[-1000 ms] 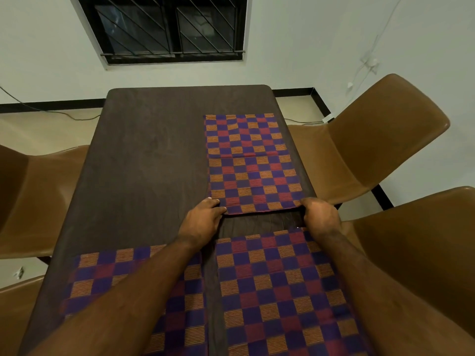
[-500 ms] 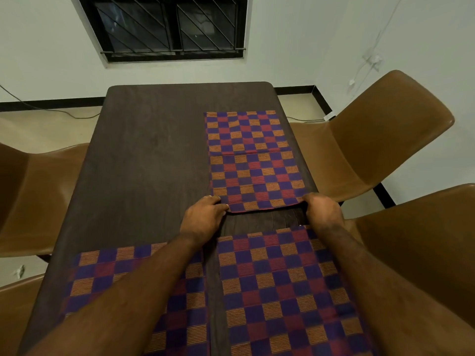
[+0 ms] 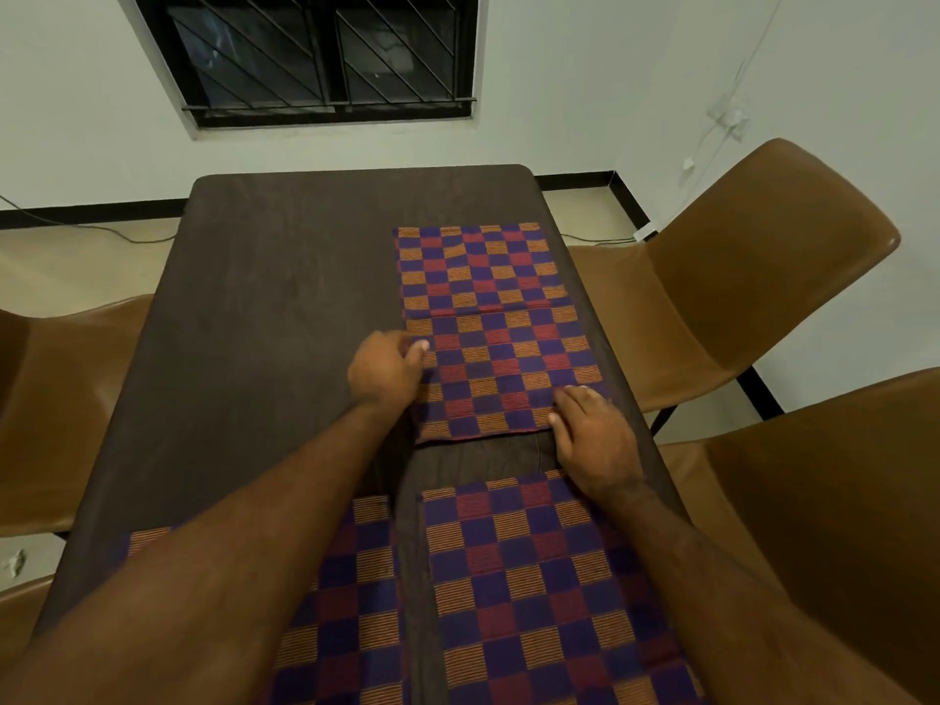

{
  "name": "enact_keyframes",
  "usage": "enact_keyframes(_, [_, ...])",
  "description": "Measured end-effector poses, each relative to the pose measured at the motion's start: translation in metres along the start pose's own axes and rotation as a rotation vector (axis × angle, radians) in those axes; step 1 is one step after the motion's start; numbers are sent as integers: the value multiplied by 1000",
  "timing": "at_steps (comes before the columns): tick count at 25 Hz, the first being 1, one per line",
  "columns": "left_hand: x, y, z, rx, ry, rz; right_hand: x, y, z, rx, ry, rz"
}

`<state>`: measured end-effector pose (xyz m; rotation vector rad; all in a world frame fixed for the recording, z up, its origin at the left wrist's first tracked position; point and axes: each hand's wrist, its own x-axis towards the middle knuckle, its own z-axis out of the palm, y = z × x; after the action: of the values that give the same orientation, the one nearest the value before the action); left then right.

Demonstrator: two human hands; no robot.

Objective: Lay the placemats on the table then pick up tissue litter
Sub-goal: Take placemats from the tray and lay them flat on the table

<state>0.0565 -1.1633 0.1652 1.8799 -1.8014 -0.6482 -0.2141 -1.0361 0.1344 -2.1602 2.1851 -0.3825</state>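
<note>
Several purple, red and orange checkered placemats lie on the dark brown table [image 3: 264, 318]. A far right placemat [image 3: 473, 262] is partly overlapped by a middle right placemat [image 3: 508, 368]. My left hand [image 3: 386, 371] grips the middle mat's left edge, thumb on top. My right hand [image 3: 592, 435] holds its near right corner, fingers lying over the fabric. Closer to me lie a near right placemat [image 3: 534, 577] and a near left placemat [image 3: 346, 602], partly hidden by my forearms. A small white scrap [image 3: 15, 562], perhaps tissue, lies on the floor at the left.
Brown chairs stand on both sides: two on the right [image 3: 753, 277] [image 3: 839, 491] and one on the left [image 3: 61, 399]. A barred window [image 3: 325, 58] is in the far wall. Cables run along the floor by the wall.
My left hand has moved from the middle mat's near left corner up to its left edge. The right hand has shifted onto the near right corner, fingers now over the fabric.
</note>
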Motion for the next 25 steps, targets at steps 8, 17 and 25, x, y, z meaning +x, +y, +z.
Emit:
enact_keyframes(8, [106,19,17,-444,-52,-394,-7,0,16,-1,-114,25])
enact_keyframes(17, [131,24,27,-700,-139,-359,-1,-3,24,-22,-127,73])
enact_keyframes(25, [141,12,26,-549,-205,-183,17,-5,28,-54,-136,92])
